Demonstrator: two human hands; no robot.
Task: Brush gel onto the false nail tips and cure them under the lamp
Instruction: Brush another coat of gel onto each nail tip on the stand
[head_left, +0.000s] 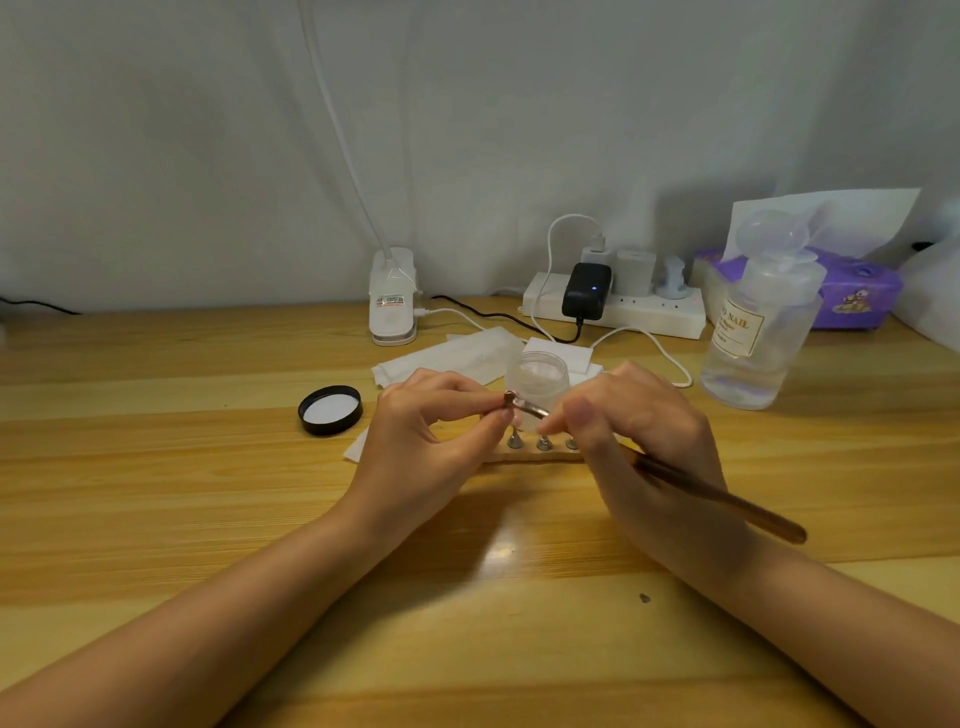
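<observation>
Both hands are raised just above the wooden bench (156, 467), close together. The left hand (431, 431) pinches a small nail tip (510, 399) on its stand between thumb and fingertips, while the right hand (639, 426) grips a brown-handled brush (727, 499), its tip touching that nail. Directly below them sits a wooden holder (540, 456) with a few metal stands (544, 443) in a row. Behind the hands stands an open gel jar (537, 379), its black lid (330, 410) lying to the left. The white lamp (393, 299) rests at the back, near a power strip (649, 312).
</observation>
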